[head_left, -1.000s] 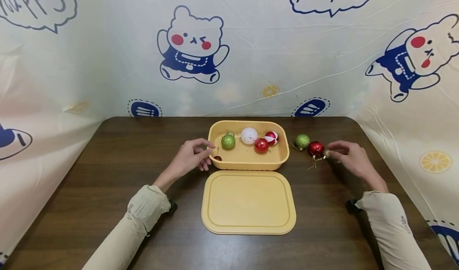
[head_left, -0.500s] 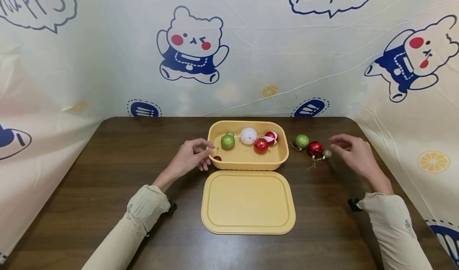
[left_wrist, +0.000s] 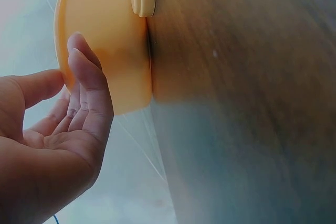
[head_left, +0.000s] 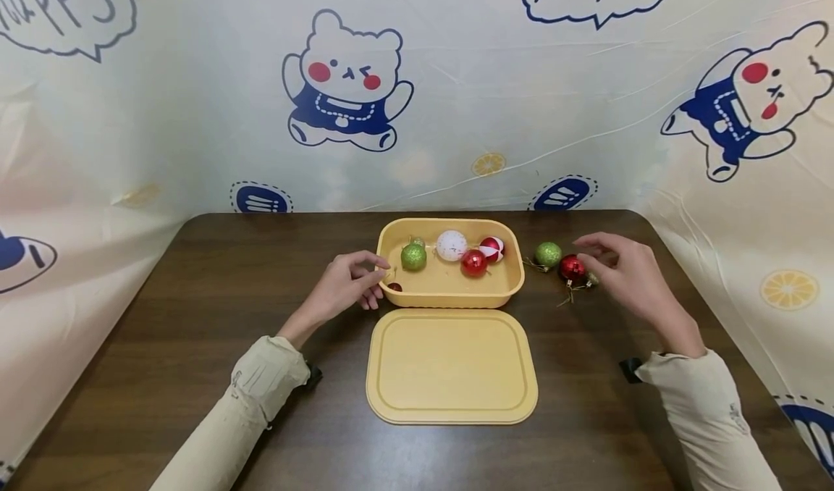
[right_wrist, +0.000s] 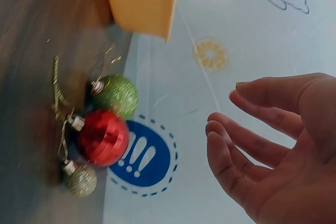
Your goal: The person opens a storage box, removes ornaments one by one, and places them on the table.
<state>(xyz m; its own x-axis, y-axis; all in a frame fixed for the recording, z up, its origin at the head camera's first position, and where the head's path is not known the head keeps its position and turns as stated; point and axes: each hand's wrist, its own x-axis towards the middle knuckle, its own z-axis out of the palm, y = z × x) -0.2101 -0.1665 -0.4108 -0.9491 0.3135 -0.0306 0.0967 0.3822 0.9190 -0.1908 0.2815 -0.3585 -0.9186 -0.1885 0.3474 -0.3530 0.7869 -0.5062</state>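
My left hand (head_left: 344, 284) holds the left rim of the yellow plastic box (head_left: 449, 301), thumb and fingers at its wall. Inside lie a green glitter bauble (head_left: 413, 256), a white bauble (head_left: 452, 245), a red bauble (head_left: 473, 263), a red-and-white one (head_left: 491, 249) and a small dark red one (head_left: 394, 287). My right hand (head_left: 628, 274) hovers with nothing in it, fingers bent loosely and apart. Beside it a shiny red bauble (right_wrist: 103, 138), a green glitter bauble (right_wrist: 116, 97) and a small gold one (right_wrist: 81, 180) lie on the table.
The yellow lid (head_left: 452, 368) lies flat in front of the box, close to its front wall. Gold hanging strings (right_wrist: 58, 87) trail from the loose baubles over the brown wooden table (head_left: 195, 375). A printed cloth (head_left: 456, 114) hangs behind the table.
My right hand first draws back right from the small gold bauble, leaving it on the table, then comes left and up over the red one. My left hand stays at the box.
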